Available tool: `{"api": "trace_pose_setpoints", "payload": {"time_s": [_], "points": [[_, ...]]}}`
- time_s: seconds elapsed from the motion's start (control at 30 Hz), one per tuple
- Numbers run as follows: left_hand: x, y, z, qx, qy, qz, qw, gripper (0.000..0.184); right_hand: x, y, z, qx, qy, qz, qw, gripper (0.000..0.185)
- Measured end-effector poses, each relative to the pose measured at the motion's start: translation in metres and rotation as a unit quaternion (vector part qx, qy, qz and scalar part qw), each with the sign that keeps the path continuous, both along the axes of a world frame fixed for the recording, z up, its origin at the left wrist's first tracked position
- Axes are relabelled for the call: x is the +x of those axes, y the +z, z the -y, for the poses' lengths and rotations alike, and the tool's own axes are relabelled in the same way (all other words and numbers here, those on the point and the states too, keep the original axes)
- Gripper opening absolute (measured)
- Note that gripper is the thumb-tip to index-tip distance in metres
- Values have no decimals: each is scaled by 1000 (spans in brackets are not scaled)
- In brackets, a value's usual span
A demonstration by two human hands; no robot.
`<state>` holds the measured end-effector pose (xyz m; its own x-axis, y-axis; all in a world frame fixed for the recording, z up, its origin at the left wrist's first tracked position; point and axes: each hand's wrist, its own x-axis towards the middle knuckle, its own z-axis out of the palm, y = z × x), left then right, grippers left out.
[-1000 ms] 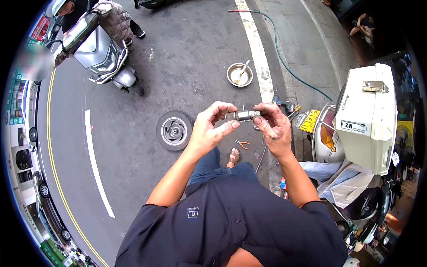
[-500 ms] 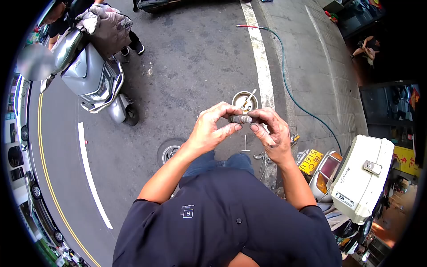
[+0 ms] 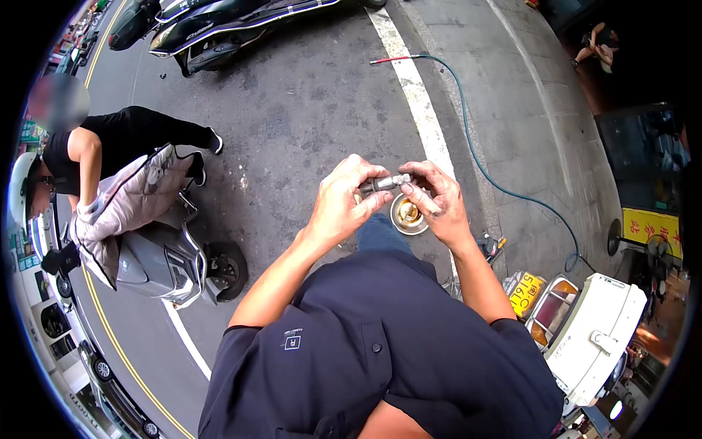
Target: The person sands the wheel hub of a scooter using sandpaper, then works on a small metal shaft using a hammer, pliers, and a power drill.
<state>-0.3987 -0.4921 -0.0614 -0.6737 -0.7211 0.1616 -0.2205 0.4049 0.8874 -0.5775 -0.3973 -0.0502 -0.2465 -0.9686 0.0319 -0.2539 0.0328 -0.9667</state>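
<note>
Head view: your left hand point(image 3: 341, 199) is gripping the dark end of a stepped, silver-grey metal cylinder point(image 3: 385, 182) between thumb and fingers. Your right hand point(image 3: 441, 203) is closing its fingertips on the narrower, bright end. You are holding the cylinder in mid-air in front of your chest, tilting slightly up toward the right. Beyond your hands, a round silvery metal bowl point(image 3: 412, 232) is sitting on the grey asphalt point(image 3: 314, 110), partly hiding behind your right hand. A long teal hose point(image 3: 469, 137) with a red end is curving across the pavement. Left, another person in black point(image 3: 128, 135) is leaning over a silver-grey scooter point(image 3: 172, 260).
</note>
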Motion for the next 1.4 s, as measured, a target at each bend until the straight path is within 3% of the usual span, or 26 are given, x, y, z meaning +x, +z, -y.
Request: {"api": "trace_pose_setpoints", "payload": {"time_s": [0.07, 0.43, 0.6, 0.67, 0.73, 0.87, 0.93, 1.03, 1.13, 1.17, 1.2, 1.27, 1.3, 1.4], "points": [[-27, 1, 54, -33, 0, 5, 999, 35, -26, -5, 54, 4, 0, 24, 1000, 21], [-202, -10, 287, 137, -21, -61, 988, 36, -202, -8, 271, 35, -41, 128, 990, 22], [-346, -32, 387, 166, -119, -39, 978, 33, -319, -38, 336, 32, -147, 101, 983, 24], [-413, -30, 421, 154, -180, -35, 971, 32, -367, -30, 353, 23, -175, 180, 968, 29], [-482, -18, 446, 116, -260, -16, 958, 32, -420, -8, 364, 64, -188, 32, 980, 31], [-616, -18, 465, 82, -392, 1, 916, 34, -507, -13, 355, 112, -303, 89, 942, 29], [-688, -22, 467, 56, -458, 25, 887, 33, -552, -54, 348, 36, -368, 32, 928, 28], [-796, -43, 459, 82, -502, 55, 859, 35, -630, -76, 338, 19, -440, 140, 887, 26], [-898, -66, 447, 88, -490, 76, 864, 34, -736, -105, 324, 16, -435, 151, 887, 26], [-932, -81, 444, 94, -470, 82, 874, 33, -778, -104, 324, 21, -434, 79, 897, 25], [-962, -77, 437, 148, -438, 61, 885, 32, -814, -90, 325, 25, -431, 104, 896, 26], [-1023, -67, 436, 121, -428, 55, 894, 32, -888, -59, 323, 70, -398, 24, 914, 28], [-1053, -64, 436, 132, -409, 53, 901, 30, -923, -47, 323, 88, -377, 54, 921, 29], [-1143, -52, 443, 126, -406, 45, 904, 27, -1017, -37, 333, 46, -352, 44, 934, 28]]}}
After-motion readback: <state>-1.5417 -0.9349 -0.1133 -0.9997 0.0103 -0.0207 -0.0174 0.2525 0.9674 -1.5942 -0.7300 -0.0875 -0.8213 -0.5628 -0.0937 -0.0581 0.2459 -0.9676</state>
